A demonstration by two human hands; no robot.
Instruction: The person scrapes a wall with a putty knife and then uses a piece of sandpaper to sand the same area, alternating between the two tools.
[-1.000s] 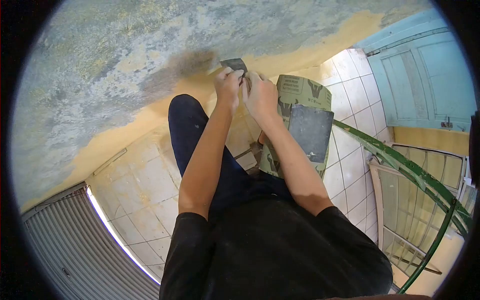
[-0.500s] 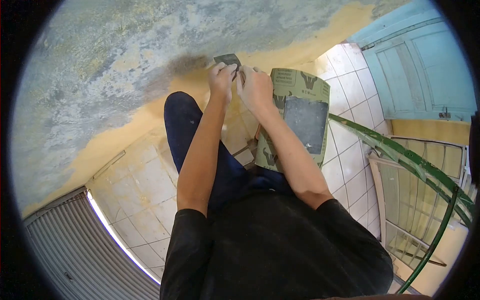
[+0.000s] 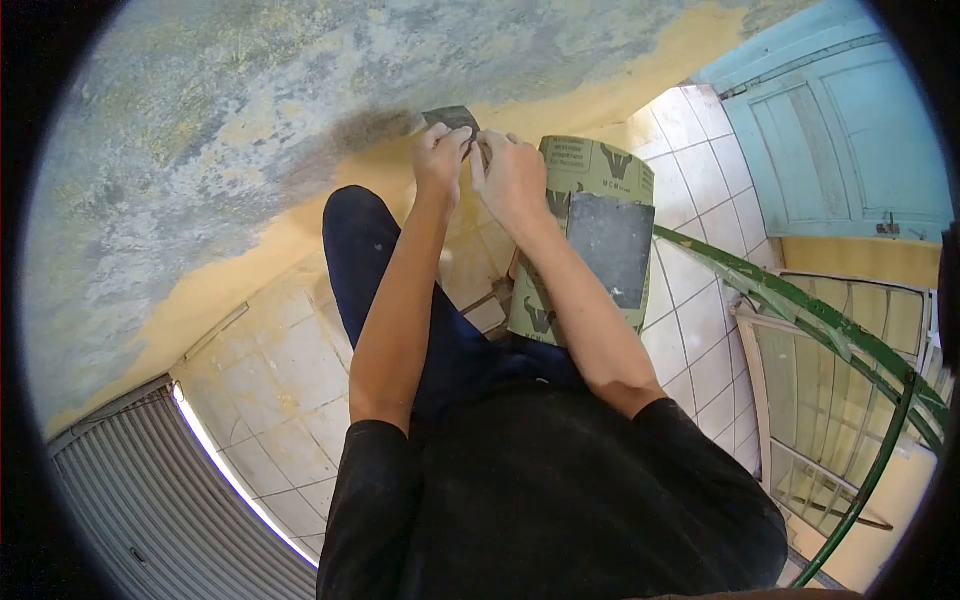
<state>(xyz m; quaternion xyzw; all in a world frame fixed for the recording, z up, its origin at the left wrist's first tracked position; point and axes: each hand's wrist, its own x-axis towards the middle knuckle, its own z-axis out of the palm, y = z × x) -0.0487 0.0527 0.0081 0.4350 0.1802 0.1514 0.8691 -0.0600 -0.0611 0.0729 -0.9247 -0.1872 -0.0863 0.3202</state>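
Observation:
A small dark piece of sandpaper (image 3: 455,117) is up against the lower part of the wall, held between my hands. My left hand (image 3: 438,165) pinches it from the near side, fingers curled over its edge. Close beside it, my right hand (image 3: 512,178) is closed, with its fingertips at the sandpaper's right end; my own fingers partly hide that grip. Under my right forearm lies a large green printed sheet (image 3: 597,160) with black bull-head logos, apparently across my right leg. On it rests a dark grey rectangular piece (image 3: 610,248), dusty on its surface.
The wall (image 3: 230,150) in front has patchy grey and yellow paint. White tiles (image 3: 275,400) cover the floor. A green metal railing (image 3: 800,290) curves along the right, near a blue door (image 3: 840,140). A ribbed grey shutter (image 3: 170,500) stands at lower left.
The sandpaper shows slightly more to the left of my fingers. My left arm and bent left knee have shifted a little left; my right hand is nearly still.

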